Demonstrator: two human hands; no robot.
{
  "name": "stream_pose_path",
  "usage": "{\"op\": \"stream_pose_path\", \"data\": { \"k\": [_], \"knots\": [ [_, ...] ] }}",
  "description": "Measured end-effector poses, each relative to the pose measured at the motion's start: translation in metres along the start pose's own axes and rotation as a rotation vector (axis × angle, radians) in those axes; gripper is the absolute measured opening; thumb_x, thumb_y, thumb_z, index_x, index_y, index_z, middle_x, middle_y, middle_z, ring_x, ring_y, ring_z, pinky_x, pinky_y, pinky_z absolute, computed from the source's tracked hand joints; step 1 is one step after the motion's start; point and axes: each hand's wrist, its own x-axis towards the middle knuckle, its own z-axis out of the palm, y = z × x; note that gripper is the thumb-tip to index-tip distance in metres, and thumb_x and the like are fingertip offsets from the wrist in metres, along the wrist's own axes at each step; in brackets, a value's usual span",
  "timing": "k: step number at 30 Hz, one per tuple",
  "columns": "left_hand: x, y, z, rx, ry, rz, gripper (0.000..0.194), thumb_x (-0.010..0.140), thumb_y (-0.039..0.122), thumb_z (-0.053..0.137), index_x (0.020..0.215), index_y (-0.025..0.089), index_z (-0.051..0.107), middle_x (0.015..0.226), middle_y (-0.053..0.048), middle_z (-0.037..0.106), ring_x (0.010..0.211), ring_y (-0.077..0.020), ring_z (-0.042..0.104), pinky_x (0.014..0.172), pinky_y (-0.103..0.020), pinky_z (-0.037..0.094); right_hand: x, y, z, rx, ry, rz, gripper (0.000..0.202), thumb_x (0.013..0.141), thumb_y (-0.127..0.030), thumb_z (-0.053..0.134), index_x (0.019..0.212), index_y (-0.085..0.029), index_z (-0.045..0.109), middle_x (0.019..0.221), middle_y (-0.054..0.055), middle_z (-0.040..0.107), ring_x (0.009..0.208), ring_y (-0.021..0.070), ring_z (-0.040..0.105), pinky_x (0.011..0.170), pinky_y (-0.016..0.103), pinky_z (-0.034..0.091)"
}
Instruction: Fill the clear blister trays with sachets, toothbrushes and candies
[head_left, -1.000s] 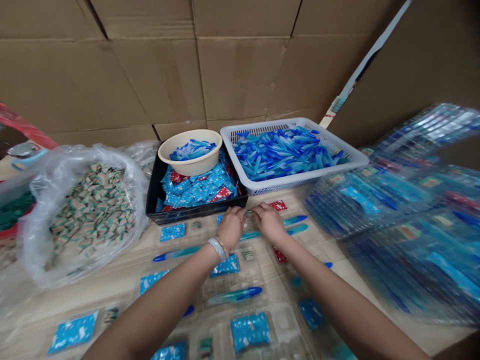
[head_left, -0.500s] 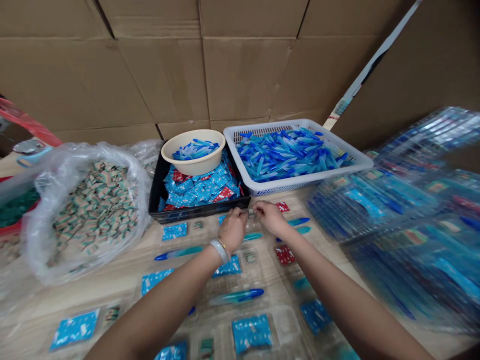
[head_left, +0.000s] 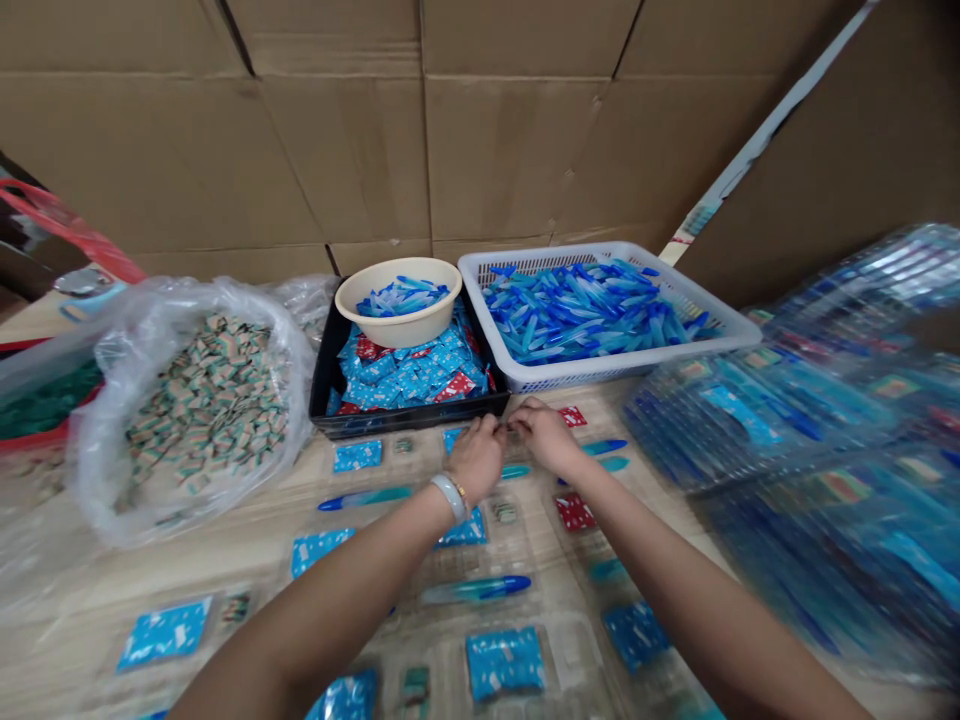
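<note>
My left hand [head_left: 478, 455], with a pale bangle at its wrist, is closed in a pinch over the far row of clear plastic trays. Right beside it, my right hand [head_left: 546, 437] is pinched too, and the fingertips of both hands nearly meet in front of the black box. Whatever is between the fingers is too small and hidden to name. Close by in the trays lie a blue packet [head_left: 358, 456], a red packet [head_left: 575, 511], a small striped block [head_left: 505, 512] and a blue-tipped pen [head_left: 480, 590].
The black box [head_left: 405, 418] holds blue and red packets and a cream bowl [head_left: 397, 328] of blue pieces. A white basket [head_left: 611, 367] of blue pen-like pieces stands right of it. At left is a plastic bag [head_left: 300, 400] of striped blocks. Filled trays [head_left: 757, 420] are stacked at right.
The whole view has shifted slightly, so things sit a little farther right. Both hands stay pinched together at the same spot, and the fingertips look slightly closer to each other.
</note>
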Motion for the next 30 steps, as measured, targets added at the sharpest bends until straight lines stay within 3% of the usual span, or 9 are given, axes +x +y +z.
{"op": "stream_pose_path", "data": {
  "k": [3,10,15,24,30],
  "knots": [
    [-0.001,0.002,-0.001,0.030,0.009,0.003,0.033,0.085,0.020,0.025,0.108,0.017,0.048,0.103,-0.009,0.049,0.093,-0.0205,0.045,0.077,-0.029,0.035,-0.004,0.006,-0.003,0.042,0.083,0.032,0.019,0.074,-0.013,0.042,0.077,-0.014,0.060,0.076,0.005,0.053,0.070,0.0137,0.049,0.066,0.024,0.037],
    [0.001,-0.001,0.004,-0.086,0.004,-0.083,0.030,0.082,0.018,0.030,0.105,0.016,0.049,0.101,-0.009,0.049,0.086,-0.0193,0.048,0.074,-0.029,0.036,-0.008,-0.005,0.005,-0.091,0.000,0.009,0.017,0.071,-0.011,0.042,0.067,-0.016,0.058,0.071,0.004,0.053,0.068,0.0135,0.049,0.063,0.023,0.036],
    [0.004,-0.006,0.008,-0.233,0.013,-0.143,0.030,0.081,0.016,0.031,0.103,0.016,0.052,0.099,-0.009,0.050,0.086,-0.0187,0.048,0.076,-0.029,0.037,-0.008,-0.006,0.008,-0.079,0.014,0.048,0.021,0.072,-0.012,0.042,0.080,-0.015,0.061,0.076,0.005,0.055,0.068,0.0138,0.051,0.064,0.024,0.038],
    [-0.001,-0.017,0.018,-0.319,0.087,-0.074,0.032,0.078,0.014,0.035,0.099,0.020,0.058,0.094,-0.007,0.049,0.082,-0.0170,0.048,0.075,-0.030,0.040,-0.010,0.006,0.012,-0.002,-0.042,-0.066,0.023,0.073,-0.012,0.042,0.085,-0.016,0.062,0.083,0.006,0.053,0.078,0.0161,0.052,0.072,0.028,0.040],
    [0.000,-0.020,0.015,-0.308,0.077,-0.041,0.032,0.077,0.012,0.036,0.098,0.020,0.058,0.092,-0.006,0.049,0.083,-0.0158,0.048,0.075,-0.028,0.040,-0.006,-0.004,0.013,-0.065,-0.027,-0.017,0.022,0.074,-0.015,0.041,0.083,-0.017,0.060,0.085,0.006,0.052,0.078,0.0162,0.052,0.070,0.028,0.041]
  ]
}}
